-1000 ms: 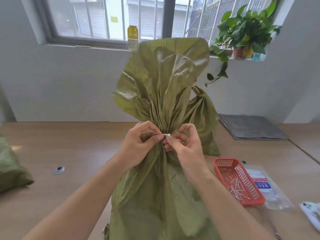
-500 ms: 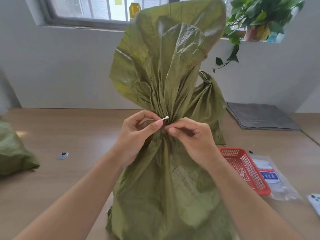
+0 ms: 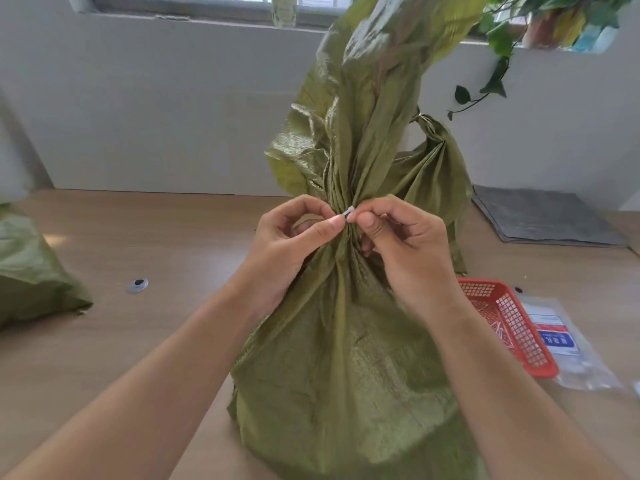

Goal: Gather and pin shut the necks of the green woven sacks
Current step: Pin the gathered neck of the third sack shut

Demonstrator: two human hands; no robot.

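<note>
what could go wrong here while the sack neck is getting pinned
1. The left hand and right hand pinch the small white pin only by fingertips; it may slip, letting the gathered neck of the green woven sack spread open.
2. The red basket sits close by the right forearm; a sideways move might knock it.

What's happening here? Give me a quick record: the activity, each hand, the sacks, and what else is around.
Activity: closing a sack neck
Front sack: upright on table, neck gathered
Left hand: pinches white fastener at the neck
Right hand: pinches the same fastener
Behind: second sack, neck already bunched shut
Right side: red basket, plastic packet
</note>
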